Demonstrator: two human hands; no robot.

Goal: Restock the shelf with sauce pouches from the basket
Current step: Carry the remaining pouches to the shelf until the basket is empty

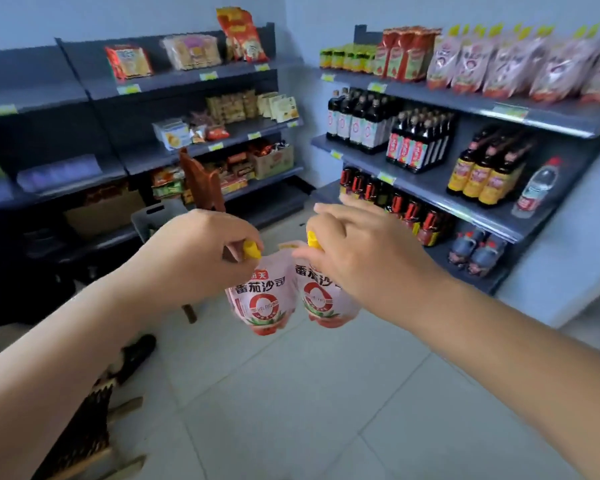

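The left pouch and the right pouch hang side by side in mid-air above the tiled floor, their edges touching. Both are pink and red, each with a yellow cap at the top.

The left hand holds the left pouch by its cap. Its fingers are curled tight, and the cap is pinched between thumb and forefinger. The right hand pinches the right pouch's cap between thumb and forefinger. Its other fingers lie looser, half straightened and slightly spread. Both forearms reach in from the lower corners.

Behind the left hand stands a grey basket, partly hidden, so I cannot tell what is in it. A brown chair back rises just beside it.

To the right is the shelf, and more pouches of the same kind stand in a row on its top board. Dark bottles fill the boards below. A second rack on the far left wall carries snack packets.
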